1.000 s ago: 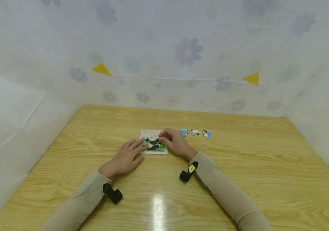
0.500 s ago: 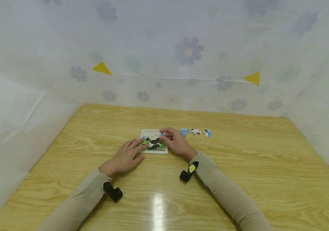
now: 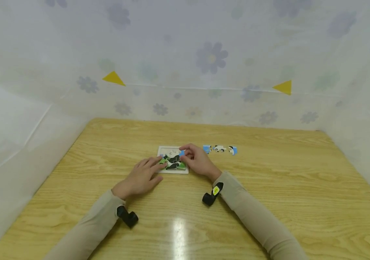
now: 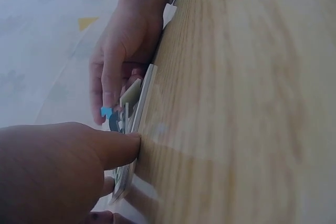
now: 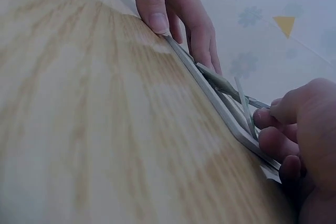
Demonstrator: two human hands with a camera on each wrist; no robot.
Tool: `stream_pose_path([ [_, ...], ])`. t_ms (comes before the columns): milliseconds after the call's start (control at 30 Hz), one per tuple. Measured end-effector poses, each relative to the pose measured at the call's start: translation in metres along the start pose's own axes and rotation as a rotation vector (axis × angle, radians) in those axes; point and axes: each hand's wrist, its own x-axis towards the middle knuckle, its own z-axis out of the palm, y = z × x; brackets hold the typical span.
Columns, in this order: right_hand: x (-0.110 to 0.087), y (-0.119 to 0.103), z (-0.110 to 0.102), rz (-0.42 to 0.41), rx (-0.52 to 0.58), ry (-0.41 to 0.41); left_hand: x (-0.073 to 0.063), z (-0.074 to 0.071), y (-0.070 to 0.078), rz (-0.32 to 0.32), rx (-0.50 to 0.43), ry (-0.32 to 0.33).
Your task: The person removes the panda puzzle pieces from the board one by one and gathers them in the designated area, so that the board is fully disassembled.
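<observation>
A small jigsaw puzzle tray [image 3: 173, 172] with a white border lies on the table, partly filled with green, black and white panda pieces [image 3: 173, 165]. My left hand [image 3: 139, 179] rests at its left side, fingers spread over the pieces and thumb at the near edge. At the tray's right side, my right hand [image 3: 199, 161] pinches a blue-cornered puzzle piece [image 3: 182, 153] between thumb and fingers. That piece's blue tab [image 4: 106, 112] juts out below the fingers in the left wrist view. From the right wrist, a thin piece [image 5: 244, 103] stands tilted up from the tray.
Three loose puzzle pieces lie in a row beyond my right hand: a blue one [image 3: 206, 148], a panda face [image 3: 219, 148] and a blue-and-white one [image 3: 233, 150]. Floral white sheeting [image 3: 185, 104] surrounds the wooden table [image 3: 256, 173] at the back and sides.
More blue of the piece shows at my right fingertips than a second ago, as the fingers shift slightly. My left hand and the loose pieces stay where they were.
</observation>
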Motion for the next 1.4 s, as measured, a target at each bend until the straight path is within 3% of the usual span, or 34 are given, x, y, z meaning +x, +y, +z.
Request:
stream_pose_path([
  [433, 0.004, 0.000, 0.003, 0.004, -0.030, 0.000, 0.001, -0.004, -0.005, 0.021, -0.009, 0.046],
  [600, 0.005, 0.000, 0.003, 0.008, -0.032, 0.004, 0.013, 0.000, 0.000, -0.007, -0.049, 0.099],
  [800, 0.007, 0.003, 0.007, -0.009, -0.045, 0.001, 0.030, 0.004, 0.006, -0.006, -0.027, 0.179],
  [1000, 0.008, 0.000, 0.009, 0.016, -0.043, -0.001, 0.032, 0.005, 0.008, 0.035, 0.034, 0.209],
  [1200, 0.010, -0.002, 0.011, 0.014, -0.049, -0.007, 0.025, 0.003, 0.001, 0.115, 0.028, 0.176],
  [1400, 0.013, -0.001, 0.012, 0.025, -0.084, -0.011, 0.022, -0.001, -0.001, 0.124, 0.047, 0.088],
])
